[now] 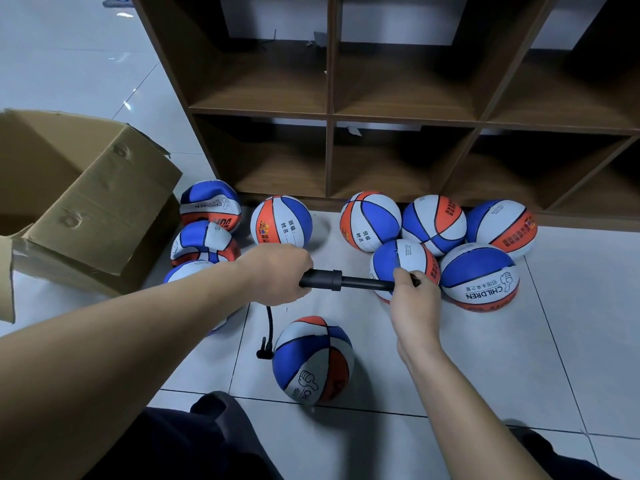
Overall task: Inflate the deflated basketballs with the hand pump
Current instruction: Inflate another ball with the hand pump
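My hands grip the hand pump (pixel 332 280) along 9-to-3 — left hand (pixel 277 275) wraps the barrel, right hand (pixel 414 299) the handle — with the hosed basketball (pixel 313 360) at 6 o'clock.

Pale glossy floor tiles (pixel 519 358) with dark grout lines cover the ground and carry soft light reflections toward 10 o'clock. A dark brown wooden cubby shelf (pixel 330 112) of open square compartments fills 12 to 3 o'clock. An open cardboard box (pixel 104 209), flaps raised, stands at 9 o'clock.
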